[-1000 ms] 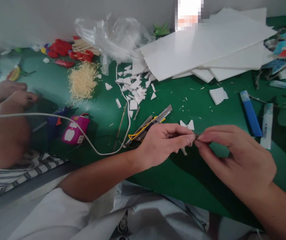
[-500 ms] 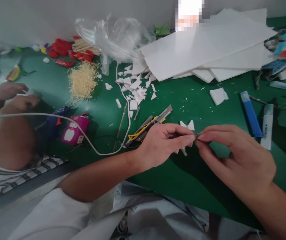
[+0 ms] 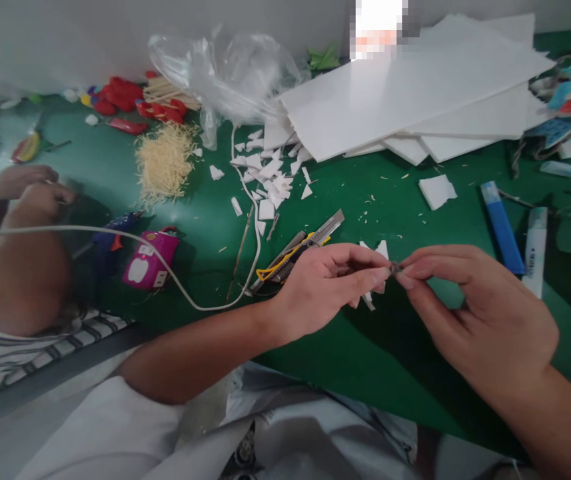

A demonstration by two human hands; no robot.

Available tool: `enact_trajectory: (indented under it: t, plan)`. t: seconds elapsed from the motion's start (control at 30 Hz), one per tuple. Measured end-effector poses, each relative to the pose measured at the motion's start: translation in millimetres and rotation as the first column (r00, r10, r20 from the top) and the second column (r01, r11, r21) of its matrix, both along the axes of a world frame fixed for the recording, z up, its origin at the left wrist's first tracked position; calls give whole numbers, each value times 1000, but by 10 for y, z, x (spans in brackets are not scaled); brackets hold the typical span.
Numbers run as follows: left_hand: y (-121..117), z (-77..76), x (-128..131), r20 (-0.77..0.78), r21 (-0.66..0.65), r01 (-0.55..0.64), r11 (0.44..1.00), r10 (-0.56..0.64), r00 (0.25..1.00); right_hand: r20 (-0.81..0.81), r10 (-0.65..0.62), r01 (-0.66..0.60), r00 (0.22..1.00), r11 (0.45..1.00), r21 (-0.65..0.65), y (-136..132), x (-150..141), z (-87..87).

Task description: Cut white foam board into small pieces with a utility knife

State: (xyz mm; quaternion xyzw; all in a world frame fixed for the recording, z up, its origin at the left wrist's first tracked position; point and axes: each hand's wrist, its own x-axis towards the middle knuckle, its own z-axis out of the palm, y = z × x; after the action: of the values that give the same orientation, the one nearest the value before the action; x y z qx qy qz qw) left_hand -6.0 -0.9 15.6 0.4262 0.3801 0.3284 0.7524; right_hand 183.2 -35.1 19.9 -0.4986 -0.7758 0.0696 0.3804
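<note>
Both of the person's bare hands meet above the green tabletop [image 3: 445, 373], their fingers closed in a pinch on a tiny grey-brown piece of unclear material [image 3: 395, 268]: the left hand [image 3: 315, 290] grips its near end between thumb and forefinger, and the right hand [image 3: 488, 310] grips it from the other side, the fingertips almost touching. The piece sits in the narrow gap between them, mostly covered. Cut white foam scraps [image 3: 381, 249] show just behind and below the left fingers, and a utility knife with a broad grey blade [image 3: 329, 225] lies beside the left wrist among yellow-edged tools. Along the back, a crumpled clear plastic bag [image 3: 252, 70] slumps next to stacked white foam boards [image 3: 390, 100]; its film is see-through, yet its contents cannot be made out. Right of the right hand lie a slim blue plastic case with a clear end [image 3: 505, 230] and a flat whitish case with dark print [image 3: 536, 247]; what either holds cannot be told. A boxy magenta power block with a white apple-shaped mark [image 3: 152, 267] stands to the left, crossed by a white cable [image 3: 208, 308], near a co-worker's hands [image 3: 40, 190].
</note>
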Motion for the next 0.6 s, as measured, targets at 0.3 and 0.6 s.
enact_trajectory:
  t: [0.3, 0.6]
  plan:
    - [26, 9, -21, -59, 55, -6, 998, 9, 998, -272, -84, 56, 959, 992, -109, -31, -3, -76]
    - [30, 12, -24, -57, 74, -24, 997, 28, 998, -283, -32, -17, 959, 985, -170, -54, -5, -9]
